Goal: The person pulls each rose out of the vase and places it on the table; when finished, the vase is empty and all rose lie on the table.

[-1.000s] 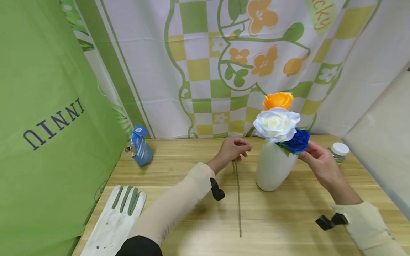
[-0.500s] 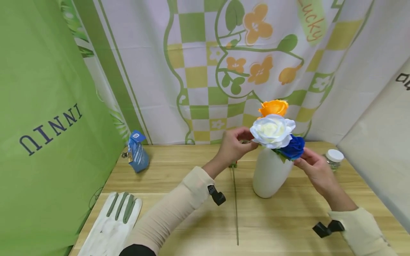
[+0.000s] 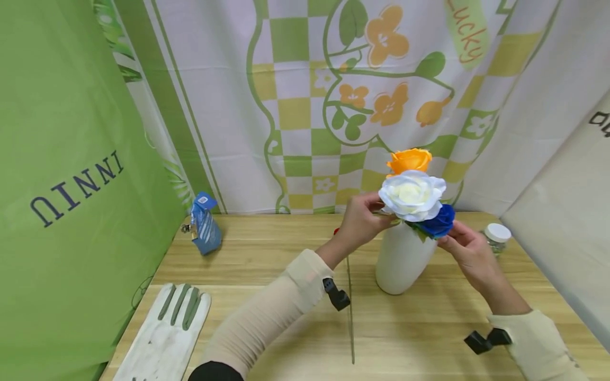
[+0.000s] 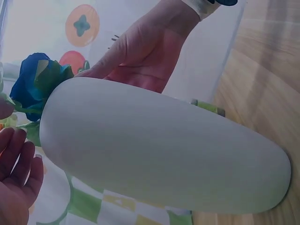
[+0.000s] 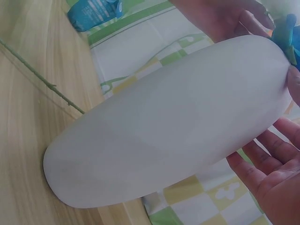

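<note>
A white vase stands upright on the table, holding an orange rose, a white rose and a blue rose. My left hand pinches the white rose under its bloom, at the vase's left rim; petals hide some fingertips. On the opposite side my right hand holds the vase near its mouth. Its thumb lies at the rim by the blue rose, and its fingers reach along the vase's side. A long thin flower stem lies left of the vase, its red bloom mostly hidden behind the left hand.
A lidded clear jar sits at the back right, behind the right hand. At the back left stands a blue bag. A white and green work glove lies at the front left. A patterned curtain hangs behind the table.
My left hand has come from above the lying stem to the white rose and taken hold of it. The white rose has shifted slightly right. My right hand keeps its place by the rim.
</note>
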A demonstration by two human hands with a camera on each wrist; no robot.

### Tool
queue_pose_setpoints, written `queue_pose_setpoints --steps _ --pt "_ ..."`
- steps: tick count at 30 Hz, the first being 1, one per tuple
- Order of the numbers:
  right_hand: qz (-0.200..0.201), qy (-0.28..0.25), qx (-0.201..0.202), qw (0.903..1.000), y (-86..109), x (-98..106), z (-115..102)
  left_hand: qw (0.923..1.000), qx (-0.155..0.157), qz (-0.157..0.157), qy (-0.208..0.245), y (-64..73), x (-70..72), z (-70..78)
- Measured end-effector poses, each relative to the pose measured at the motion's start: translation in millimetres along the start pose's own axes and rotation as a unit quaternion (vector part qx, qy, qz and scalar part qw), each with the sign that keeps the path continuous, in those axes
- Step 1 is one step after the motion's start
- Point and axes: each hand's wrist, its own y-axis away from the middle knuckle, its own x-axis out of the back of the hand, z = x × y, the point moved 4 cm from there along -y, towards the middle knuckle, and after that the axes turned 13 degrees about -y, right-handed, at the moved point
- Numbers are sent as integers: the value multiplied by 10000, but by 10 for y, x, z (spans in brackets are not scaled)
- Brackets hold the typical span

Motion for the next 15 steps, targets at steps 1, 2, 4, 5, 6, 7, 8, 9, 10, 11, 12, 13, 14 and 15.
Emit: queue_pose_setpoints --steps 1,2,4,5,6,7,8,9,10,11,12,13,14,15 --pt "-9 -24 18 10000 -1 -3 1 10000 -10 -9 38 0 -4 4" --pt "-9 -40 39 10000 -2 -6 1 10000 -26 -17 82 0 -6 8" --pt "7 16 46 10000 -3 -3 5 9998 -49 -45 200 5 -13 12" --pt "21 45 48 10000 -4 -3 5 9995 -48 -64 297 10 -17 12" --pt "42 74 44 10000 -4 -4 5 9992 -44 -90 393 16 -23 11" --pt "56 97 40 9999 -4 -4 5 9987 -39 -120 487 23 -29 14" --pt "59 115 33 9999 -3 -2 7 9980 -29 -153 605 30 -36 14" --pt "64 125 27 9999 -2 -1 9 9976 -33 -176 666 37 -43 17" --pt "63 117 27 9999 -1 -3 8 9972 -29 -200 726 43 -51 20" --pt "55 101 30 9999 0 -3 8 9968 -40 -213 765 45 -60 22" --pt "49 90 24 9999 1 -3 9 9967 -56 -217 780 48 -66 27" --pt "39 86 21 10000 2 -2 9 9965 -71 -206 807 49 -70 34" --pt "27 74 18 10000 4 -2 9 9966 -95 -190 792 50 -74 42" --pt "24 62 11 10000 7 -3 11 9966 -121 -171 794 49 -78 49"
